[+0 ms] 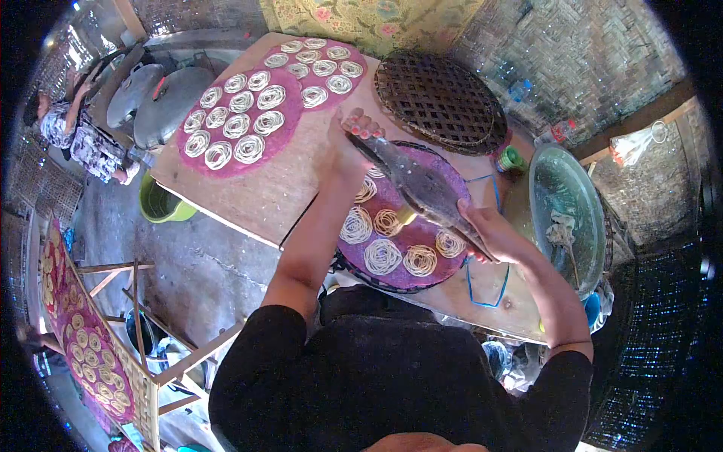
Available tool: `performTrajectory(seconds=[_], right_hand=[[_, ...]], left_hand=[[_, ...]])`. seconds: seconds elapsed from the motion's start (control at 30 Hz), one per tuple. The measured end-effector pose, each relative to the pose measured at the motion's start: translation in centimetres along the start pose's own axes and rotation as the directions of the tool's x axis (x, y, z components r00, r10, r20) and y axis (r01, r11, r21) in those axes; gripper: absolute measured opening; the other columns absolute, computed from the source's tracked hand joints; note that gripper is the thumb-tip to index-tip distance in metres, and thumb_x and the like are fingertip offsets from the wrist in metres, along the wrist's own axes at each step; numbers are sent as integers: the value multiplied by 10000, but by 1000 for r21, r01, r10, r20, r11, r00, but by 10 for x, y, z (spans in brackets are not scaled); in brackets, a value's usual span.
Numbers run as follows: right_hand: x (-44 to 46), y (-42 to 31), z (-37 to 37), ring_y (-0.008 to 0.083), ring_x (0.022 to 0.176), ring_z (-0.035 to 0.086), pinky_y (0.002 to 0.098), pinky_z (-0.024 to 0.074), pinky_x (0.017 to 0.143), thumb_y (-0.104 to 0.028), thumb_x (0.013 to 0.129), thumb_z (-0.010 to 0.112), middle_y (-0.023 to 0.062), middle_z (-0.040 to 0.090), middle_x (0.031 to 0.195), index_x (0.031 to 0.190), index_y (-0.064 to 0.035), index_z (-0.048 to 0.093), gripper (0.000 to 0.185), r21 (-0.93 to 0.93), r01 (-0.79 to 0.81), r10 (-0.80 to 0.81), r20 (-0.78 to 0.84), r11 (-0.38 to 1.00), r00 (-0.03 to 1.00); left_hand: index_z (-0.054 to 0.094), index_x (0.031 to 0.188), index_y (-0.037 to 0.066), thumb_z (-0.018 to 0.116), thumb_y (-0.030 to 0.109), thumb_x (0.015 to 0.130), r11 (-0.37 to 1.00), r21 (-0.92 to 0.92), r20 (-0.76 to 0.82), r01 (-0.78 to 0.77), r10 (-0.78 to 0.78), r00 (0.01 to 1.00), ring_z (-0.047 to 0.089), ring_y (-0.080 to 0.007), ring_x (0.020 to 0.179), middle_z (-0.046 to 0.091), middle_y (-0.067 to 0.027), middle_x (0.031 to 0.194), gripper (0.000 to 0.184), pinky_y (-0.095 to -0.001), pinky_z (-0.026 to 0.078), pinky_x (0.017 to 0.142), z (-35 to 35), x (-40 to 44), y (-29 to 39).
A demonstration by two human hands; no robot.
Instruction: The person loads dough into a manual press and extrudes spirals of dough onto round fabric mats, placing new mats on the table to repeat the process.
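Note:
A dark, flat wooden press (pixel 425 188) is held slantwise over a round purple tray (pixel 403 281). My left hand (pixel 358 134) is at its upper left end, with fingers curled over it. My right hand (pixel 488 228) grips its lower right end. A small yellowish piece (pixel 406 214) shows under the press's middle. On the tray lie coiled noodle nests, some whitish (pixel 382 257) and some more yellow (pixel 419 261). The press hides part of the tray.
Purple round sheets (pixel 260 167) with white nests lie on the wooden table (pixel 226 194). Stacked woven trays (pixel 440 102) stand behind, a green basin (pixel 568 218) at right. Another person (pixel 83 135) is at far left, near large metal lids (pixel 173 105). A rack (pixel 98 361) holds more nests.

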State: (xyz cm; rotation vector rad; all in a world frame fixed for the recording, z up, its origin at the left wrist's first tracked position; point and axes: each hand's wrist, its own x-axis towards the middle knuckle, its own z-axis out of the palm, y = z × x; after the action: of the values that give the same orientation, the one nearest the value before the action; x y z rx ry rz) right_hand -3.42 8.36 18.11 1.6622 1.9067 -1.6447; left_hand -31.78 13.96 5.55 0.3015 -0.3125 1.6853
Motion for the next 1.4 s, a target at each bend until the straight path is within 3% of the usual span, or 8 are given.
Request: performTrajectory(seconds=[0.3,0.57,0.77,0.93,1.0,1.17,1.3,1.4], right_hand=[[13,-4,26,111,389,438,266,354,353,-635,882,336,9,469,506,769,-66,558,621,30,111,-110,-44,993,993],[22,18,22,121,413,471,272,369,366,-621,876,364,25,499,521,823,-35,603,635,-58,-13,7,-105,998,994],[64,47,35,119,420,455,283,366,384,-526,884,468,32,471,525,852,-9,602,535,-155,256,-292,-301,954,908],[41,31,12,103,438,465,260,345,374,-629,862,410,35,518,572,732,-50,569,614,170,276,-253,-143,946,957],[28,31,-3,104,388,430,252,328,352,-687,848,342,31,498,521,689,-65,552,675,279,156,-155,-25,948,988],[19,48,-22,115,347,402,259,333,331,-701,847,292,29,468,476,658,-59,552,718,130,-25,35,-68,991,997],[30,55,-28,118,349,423,269,330,316,-648,880,299,35,462,474,691,-56,510,657,-1,-51,50,-187,999,981],[26,39,-19,121,353,429,276,327,312,-646,882,291,35,451,465,622,-47,487,682,-28,11,-17,-248,1000,969]], left_hand=[[421,655,167,311,413,894,995,103,-36,11,-8,999,393,-90,457,364,73,478,360,-269,368,542,9,12,24],[412,614,181,338,382,924,1000,3,-109,-12,12,994,383,-89,415,357,80,447,377,-265,371,515,-40,-8,-5],[362,570,194,366,447,893,997,8,-130,73,-71,989,336,-101,401,315,63,436,410,-258,314,477,-35,14,12],[407,606,173,394,382,909,996,50,81,68,-72,994,371,-82,387,347,79,440,368,-257,373,503,22,37,5],[391,587,174,385,439,896,997,20,47,73,-74,996,378,-94,395,340,69,439,406,-261,368,500,24,41,-9],[394,548,179,355,444,872,995,81,-299,50,-24,954,396,-118,393,338,61,418,420,-285,382,473,-29,32,-60],[391,551,182,325,389,859,997,32,-124,67,-62,990,390,-110,378,348,60,416,377,-280,379,462,-55,40,-72],[378,548,186,301,391,883,996,67,-167,61,-49,985,391,-103,376,346,63,406,400,-278,378,462,-31,50,-60]])
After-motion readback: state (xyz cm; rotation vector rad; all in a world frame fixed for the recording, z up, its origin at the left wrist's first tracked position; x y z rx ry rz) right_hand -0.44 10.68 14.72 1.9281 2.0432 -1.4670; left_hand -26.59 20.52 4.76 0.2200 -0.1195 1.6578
